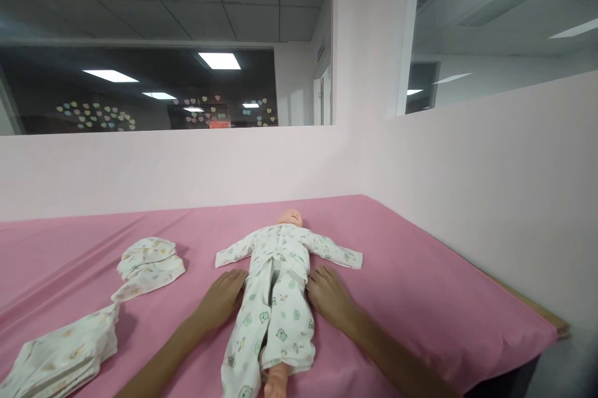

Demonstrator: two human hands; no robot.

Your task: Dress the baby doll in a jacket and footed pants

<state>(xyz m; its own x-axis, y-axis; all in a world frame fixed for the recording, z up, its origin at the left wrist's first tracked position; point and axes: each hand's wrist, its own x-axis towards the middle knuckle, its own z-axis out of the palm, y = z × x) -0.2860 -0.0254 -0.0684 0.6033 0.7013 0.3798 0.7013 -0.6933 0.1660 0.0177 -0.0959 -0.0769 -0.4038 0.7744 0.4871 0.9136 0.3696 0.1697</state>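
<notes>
A baby doll [292,217] lies on its back on the pink sheet, in a white printed top [283,241] with its sleeves spread wide. White printed trousers [290,317] cover its legs, and one foot [276,380] sticks out of a trouser leg at the bottom. My left hand [227,292] is at the left side of the waist, its fingers bent at the cloth edge. At the right side of the waist, my right hand [328,291] has its fingers curled on the trouser fabric. The fingertips of both hands are partly hidden.
A crumpled printed cloth [149,264] lies to the left on the pink sheet [411,286], with a folded printed cloth [70,348] nearer the front left. Pink-white walls [177,167] with windows rise behind and to the right. The table's wooden corner [558,326] shows at right.
</notes>
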